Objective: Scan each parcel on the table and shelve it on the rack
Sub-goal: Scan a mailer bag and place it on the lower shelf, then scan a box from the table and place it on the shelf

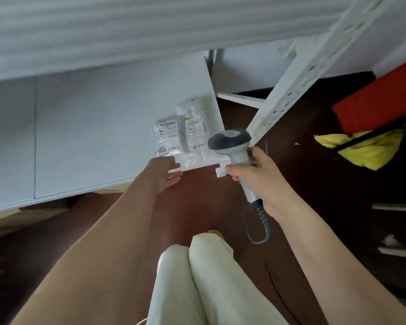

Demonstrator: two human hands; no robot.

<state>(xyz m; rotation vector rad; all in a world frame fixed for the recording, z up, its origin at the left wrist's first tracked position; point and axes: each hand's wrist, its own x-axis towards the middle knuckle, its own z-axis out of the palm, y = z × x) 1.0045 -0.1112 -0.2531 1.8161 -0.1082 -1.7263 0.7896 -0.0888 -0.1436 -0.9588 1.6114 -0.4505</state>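
Holding the scanner (pixel 230 141) in your right hand (pixel 260 177), you have your fingers wrapped round its grey handle, head aimed out over the desk's near right corner. Your left hand (pixel 161 175) reaches to the desk (pixel 85 127) edge, its fingers relaxed and a little apart, their tips at or just short of the nearer parcel; whether they touch it is hard to tell.

Two parcels lie side by side at that corner, both label-up: the left parcel (pixel 168 139), marked with large digits, and the right parcel (pixel 196 127), which runs further back along the desk's right edge. They touch or overlap where they meet.

That closeness is your main risk. With both labels under the scanner's head, the beam could read the wrong barcode, or the same one twice. Pull one parcel well apart before you trigger.

Both sit close to the desk's edges, and the wrapping looks slick. A careless drag could send one off onto the floor (pixel 197 207).

Mind the coiled cable (pixel 264 221) hanging under your wrist. The rack upright (pixel 298 76) stands just beyond the scanner, so a swing towards the rack could knock the head or snag the cable.
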